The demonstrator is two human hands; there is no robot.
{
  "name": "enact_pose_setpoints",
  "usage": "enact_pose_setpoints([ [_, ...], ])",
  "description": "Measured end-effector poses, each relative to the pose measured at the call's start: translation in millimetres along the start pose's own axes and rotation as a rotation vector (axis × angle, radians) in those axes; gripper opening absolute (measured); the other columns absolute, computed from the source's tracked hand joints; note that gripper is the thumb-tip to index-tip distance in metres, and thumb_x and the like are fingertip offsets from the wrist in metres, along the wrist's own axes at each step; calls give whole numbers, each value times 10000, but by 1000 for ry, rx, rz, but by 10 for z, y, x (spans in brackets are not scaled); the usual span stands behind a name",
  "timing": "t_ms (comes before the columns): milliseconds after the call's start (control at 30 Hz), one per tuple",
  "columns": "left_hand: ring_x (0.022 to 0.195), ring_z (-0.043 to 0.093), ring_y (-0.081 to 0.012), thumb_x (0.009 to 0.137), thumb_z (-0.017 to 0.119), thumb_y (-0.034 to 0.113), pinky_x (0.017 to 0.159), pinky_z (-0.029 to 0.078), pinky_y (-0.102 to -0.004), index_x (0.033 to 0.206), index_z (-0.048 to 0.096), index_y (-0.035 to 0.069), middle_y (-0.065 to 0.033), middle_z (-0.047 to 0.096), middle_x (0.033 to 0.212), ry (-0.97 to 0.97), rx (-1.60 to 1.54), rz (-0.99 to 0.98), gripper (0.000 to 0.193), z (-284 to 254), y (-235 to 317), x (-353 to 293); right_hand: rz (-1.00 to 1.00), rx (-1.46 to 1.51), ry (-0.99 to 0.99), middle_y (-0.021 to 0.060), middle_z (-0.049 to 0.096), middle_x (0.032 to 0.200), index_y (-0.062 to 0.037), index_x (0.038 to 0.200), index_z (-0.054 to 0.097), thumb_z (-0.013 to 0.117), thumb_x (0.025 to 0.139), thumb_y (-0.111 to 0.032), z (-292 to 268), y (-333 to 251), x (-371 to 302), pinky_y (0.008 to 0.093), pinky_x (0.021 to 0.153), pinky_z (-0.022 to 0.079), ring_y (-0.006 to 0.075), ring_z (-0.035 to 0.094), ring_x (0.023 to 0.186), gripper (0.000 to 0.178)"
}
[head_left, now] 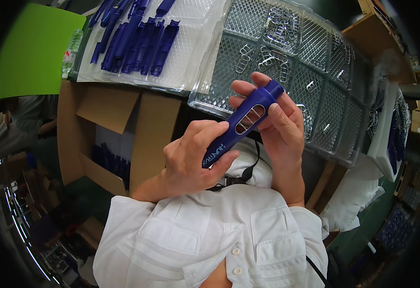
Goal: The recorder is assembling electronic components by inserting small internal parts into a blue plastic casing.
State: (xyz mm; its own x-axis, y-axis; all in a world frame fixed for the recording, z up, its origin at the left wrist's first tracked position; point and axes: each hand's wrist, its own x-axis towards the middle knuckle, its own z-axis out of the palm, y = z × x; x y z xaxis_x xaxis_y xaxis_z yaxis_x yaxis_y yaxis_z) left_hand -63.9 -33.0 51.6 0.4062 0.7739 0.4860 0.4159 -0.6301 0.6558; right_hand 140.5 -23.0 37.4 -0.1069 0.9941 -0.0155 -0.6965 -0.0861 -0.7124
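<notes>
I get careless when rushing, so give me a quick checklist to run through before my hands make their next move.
1. Left hand gripping the blue tube: ok, around its lower part.
2. Right hand supporting the tube: ok, thumb and fingers at its upper end.
3. Silver wire piece visible in the tube's window: ok.
4. That piece fully seated: cannot tell, mostly hidden inside.
5. Loose wire pieces contained: ok, those ahead lie in the compartment tray.
6. Black buckle clear of the left hand: cannot tell, very close.
</notes>
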Motion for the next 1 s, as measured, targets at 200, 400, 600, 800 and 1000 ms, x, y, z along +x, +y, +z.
enact_pose_setpoints([
  [200, 799, 719, -260, 808, 876, 207, 607, 590, -326, 1306, 573, 32, -139, 686, 1052, 39, -8, 9, 608, 26, -84, 18, 4, -50, -6, 327, 577, 1401, 106, 1517, 363, 566, 1046, -250, 48, -24, 132, 459, 1019, 560, 372, 671, 1218, 624],
  [400, 794, 718, -258, 812, 874, 211, 610, 589, -321, 1313, 566, 30, -138, 683, 1049, 32, -17, 0, 615, -8, -133, 56, 21, -77, 18, 330, 572, 1406, 107, 1517, 362, 556, 1050, -247, 48, 14, 192, 460, 1009, 566, 375, 668, 1223, 617],
  [600, 834, 718, -281, 774, 875, 89, 677, 599, -338, 1275, 584, -4, -209, 681, 1064, 8, -63, -48, 588, -28, -143, 53, 1, -17, -18, 308, 590, 1399, 71, 1509, 394, 528, 1068, -180, 14, 64, 226, 433, 1022, 566, 363, 657, 1245, 524],
  [800, 786, 719, -262, 788, 889, 181, 610, 591, -333, 1317, 566, 37, -133, 687, 1057, 30, -37, -35, 636, -5, -171, 58, 37, -12, 2, 306, 583, 1409, 65, 1511, 394, 531, 1074, -202, 18, 65, 243, 442, 1034, 555, 360, 656, 1244, 529],
  [1000, 894, 708, -187, 933, 780, 215, 738, 581, -291, 1329, 546, -7, -150, 688, 1117, -88, -428, -337, 511, -30, -164, 64, -78, -129, -66, 303, 586, 1406, 69, 1523, 380, 565, 1058, -173, -17, 64, 204, 434, 1027, 553, 361, 645, 1254, 556],
])
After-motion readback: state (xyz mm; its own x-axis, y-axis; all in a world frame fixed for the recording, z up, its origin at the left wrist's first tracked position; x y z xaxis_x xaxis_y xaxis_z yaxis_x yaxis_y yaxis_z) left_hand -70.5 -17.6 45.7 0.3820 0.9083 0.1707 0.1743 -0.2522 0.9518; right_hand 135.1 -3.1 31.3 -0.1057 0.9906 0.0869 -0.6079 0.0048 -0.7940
